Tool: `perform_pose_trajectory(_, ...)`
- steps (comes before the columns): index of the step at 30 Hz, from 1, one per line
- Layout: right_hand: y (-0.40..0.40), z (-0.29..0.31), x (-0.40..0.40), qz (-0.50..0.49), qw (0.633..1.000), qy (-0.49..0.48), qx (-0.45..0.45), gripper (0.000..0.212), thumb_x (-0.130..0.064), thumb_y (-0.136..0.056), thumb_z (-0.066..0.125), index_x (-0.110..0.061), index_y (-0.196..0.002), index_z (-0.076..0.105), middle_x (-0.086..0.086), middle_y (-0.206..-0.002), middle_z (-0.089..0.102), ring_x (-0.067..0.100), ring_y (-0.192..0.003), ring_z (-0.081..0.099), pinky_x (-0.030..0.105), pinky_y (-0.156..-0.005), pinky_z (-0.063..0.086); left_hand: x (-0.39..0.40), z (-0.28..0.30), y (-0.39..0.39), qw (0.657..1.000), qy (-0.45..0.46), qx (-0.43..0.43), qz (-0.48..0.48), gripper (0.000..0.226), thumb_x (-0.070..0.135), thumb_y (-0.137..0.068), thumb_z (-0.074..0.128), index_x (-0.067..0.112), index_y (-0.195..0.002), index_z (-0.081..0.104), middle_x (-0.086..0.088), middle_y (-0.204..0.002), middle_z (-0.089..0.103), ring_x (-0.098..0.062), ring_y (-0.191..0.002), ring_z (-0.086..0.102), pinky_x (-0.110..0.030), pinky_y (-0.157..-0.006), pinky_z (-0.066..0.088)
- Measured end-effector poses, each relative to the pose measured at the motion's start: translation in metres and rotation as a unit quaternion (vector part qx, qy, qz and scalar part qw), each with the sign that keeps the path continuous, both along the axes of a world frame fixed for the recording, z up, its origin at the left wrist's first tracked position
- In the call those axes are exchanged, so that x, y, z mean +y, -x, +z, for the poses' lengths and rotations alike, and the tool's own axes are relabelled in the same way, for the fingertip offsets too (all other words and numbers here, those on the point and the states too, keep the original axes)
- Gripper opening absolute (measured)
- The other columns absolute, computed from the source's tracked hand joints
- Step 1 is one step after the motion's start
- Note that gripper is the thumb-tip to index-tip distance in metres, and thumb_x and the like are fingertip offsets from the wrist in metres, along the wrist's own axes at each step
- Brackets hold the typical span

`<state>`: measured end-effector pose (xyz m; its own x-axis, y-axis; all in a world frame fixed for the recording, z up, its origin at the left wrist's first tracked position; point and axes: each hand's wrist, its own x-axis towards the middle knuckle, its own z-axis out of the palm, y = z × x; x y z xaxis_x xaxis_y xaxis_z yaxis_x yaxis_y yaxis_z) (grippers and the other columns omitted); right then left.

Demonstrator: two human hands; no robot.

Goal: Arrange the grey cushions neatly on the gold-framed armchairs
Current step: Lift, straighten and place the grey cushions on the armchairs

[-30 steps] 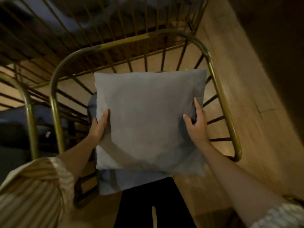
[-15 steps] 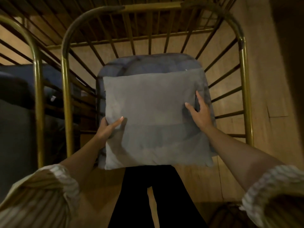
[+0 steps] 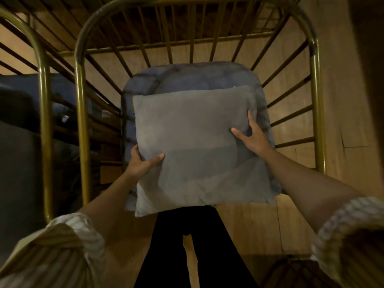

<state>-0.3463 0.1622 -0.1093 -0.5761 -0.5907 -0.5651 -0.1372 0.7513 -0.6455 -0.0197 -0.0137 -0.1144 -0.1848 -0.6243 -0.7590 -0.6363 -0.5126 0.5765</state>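
A square grey cushion (image 3: 193,146) lies flat over the darker blue-grey seat pad (image 3: 187,77) of a gold-framed armchair (image 3: 315,113) directly below me. My left hand (image 3: 141,161) grips the cushion's left edge, thumb on top. On the right edge my right hand (image 3: 252,138) holds it with spread fingers. The seat pad's far part shows beyond the cushion; the cushion's near edge overhangs the seat front.
A second gold-framed armchair (image 3: 42,113) stands close on the left, with a dark cushion (image 3: 18,163) on its seat. Thin gold bars ring both chairs. Wooden floor (image 3: 342,80) lies to the right; my dark trouser legs (image 3: 195,252) are below the cushion.
The cushion came down from in front of the chair back to lie over the seat pad. Both hands kept their grip on its sides, and the view shifted to look straight down.
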Motion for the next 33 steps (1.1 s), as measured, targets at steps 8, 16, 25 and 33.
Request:
perform_pose_trajectory(8,-0.008,0.005,0.005,0.028,0.992,-0.097,0.074,0.096,-0.072,-0.084,0.050,-0.030,-0.157,0.002,0.014,-0.165,0.014,0.039,-0.148,0.022,0.055,-0.117,0.026,-0.004,0.007,0.003,1.000,-0.009,-0.008,-0.006,0.115,0.042,-0.064,0.089,0.020,-0.154,0.021,-0.005,-0.155,0.035,-0.031,-0.139,0.040,-0.049,-0.110,0.041)
perform_pose_trajectory(16,-0.063,0.065,0.000,0.179,0.958,-0.090,0.204,0.080,-0.061,-0.093,0.044,-0.027,-0.157,0.011,0.014,-0.163,0.019,0.033,-0.150,0.017,0.053,-0.118,0.016,-0.013,0.062,0.001,0.975,0.140,-0.045,-0.166,0.101,0.069,-0.064,0.073,0.015,-0.143,0.042,-0.013,-0.142,0.051,-0.037,-0.134,0.046,-0.054,-0.107,0.042)
perform_pose_trajectory(25,-0.125,0.147,-0.077,0.296,0.941,-0.009,0.166,0.079,-0.052,-0.095,0.050,-0.018,-0.157,0.014,0.012,-0.165,0.011,0.029,-0.152,0.011,0.045,-0.120,0.015,-0.026,0.173,-0.051,0.933,0.281,-0.134,-0.179,0.092,0.048,-0.085,0.069,0.012,-0.154,0.022,-0.012,-0.159,0.029,-0.033,-0.145,0.030,-0.046,-0.117,0.029)
perform_pose_trajectory(33,-0.237,0.206,-0.175,0.409,0.900,0.111,0.099,0.067,-0.033,-0.095,0.061,-0.015,-0.152,0.031,0.015,-0.162,0.022,0.031,-0.150,0.021,0.039,-0.118,0.022,-0.047,0.229,-0.214,0.881,0.454,-0.130,0.012,0.065,0.032,-0.090,0.067,0.013,-0.145,0.038,-0.013,-0.152,0.038,-0.029,-0.145,0.028,-0.044,-0.120,0.024)
